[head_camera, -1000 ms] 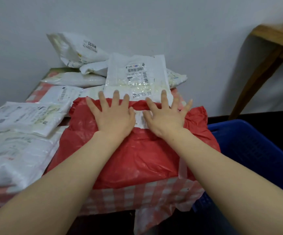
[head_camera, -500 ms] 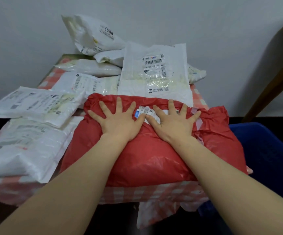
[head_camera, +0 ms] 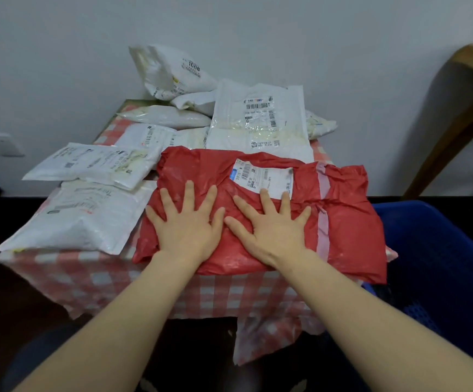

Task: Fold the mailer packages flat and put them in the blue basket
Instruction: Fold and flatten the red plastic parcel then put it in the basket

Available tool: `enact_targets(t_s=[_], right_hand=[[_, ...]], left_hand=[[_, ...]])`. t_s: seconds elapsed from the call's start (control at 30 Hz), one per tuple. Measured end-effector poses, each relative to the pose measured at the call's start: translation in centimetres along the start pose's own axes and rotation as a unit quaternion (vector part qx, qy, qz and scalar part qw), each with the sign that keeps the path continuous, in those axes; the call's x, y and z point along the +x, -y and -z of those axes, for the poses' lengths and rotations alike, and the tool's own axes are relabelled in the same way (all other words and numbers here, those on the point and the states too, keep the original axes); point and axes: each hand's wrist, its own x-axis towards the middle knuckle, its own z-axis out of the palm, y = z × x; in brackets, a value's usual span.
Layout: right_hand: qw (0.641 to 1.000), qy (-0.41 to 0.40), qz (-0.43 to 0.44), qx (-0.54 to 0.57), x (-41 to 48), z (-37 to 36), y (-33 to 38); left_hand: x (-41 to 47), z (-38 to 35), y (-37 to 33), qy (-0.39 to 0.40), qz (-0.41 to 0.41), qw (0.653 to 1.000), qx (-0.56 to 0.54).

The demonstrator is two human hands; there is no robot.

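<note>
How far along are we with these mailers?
Nothing clearly done: no mailer shows in the visible part of the blue basket. In hand: left hand and right hand press flat on the red mailer. Left: the white mailers piled on the table.
</note>
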Motion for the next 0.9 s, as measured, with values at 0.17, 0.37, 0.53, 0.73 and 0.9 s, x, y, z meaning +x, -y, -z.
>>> enact_targets(t_s=[0.17, 0.37, 0.53, 0.73, 0.9], right_hand=[[1.000, -0.009, -0.006, -0.006, -0.1, -0.3, 0.0], [0.983, 0.038, -0.007, 0.179, 0.7, 2.6, -1.7], [0.983, -0.145, -0.114, -0.007, 1.6, 4.3, -8.6], [0.986, -0.022, -0.153, 0.058, 2.4, 1.4, -11.7], [0.985, -0.052, -0.159, 0.049, 2.4, 0.6, -11.7]], left_hand=[[0.0, -0.7, 0.1, -0.016, 0.000, 1.000, -0.023], [0.2, 1.6, -2.7, 0.021, 0.038, 0.998, 0.051], [0.4, 2.0, -10.9, -0.018, -0.091, 0.996, -0.011], [1.6, -1.5, -12.5, 0.083, -0.106, 0.991, -0.009], [1.6, -1.6, -12.6, 0.085, -0.103, 0.991, -0.010]])
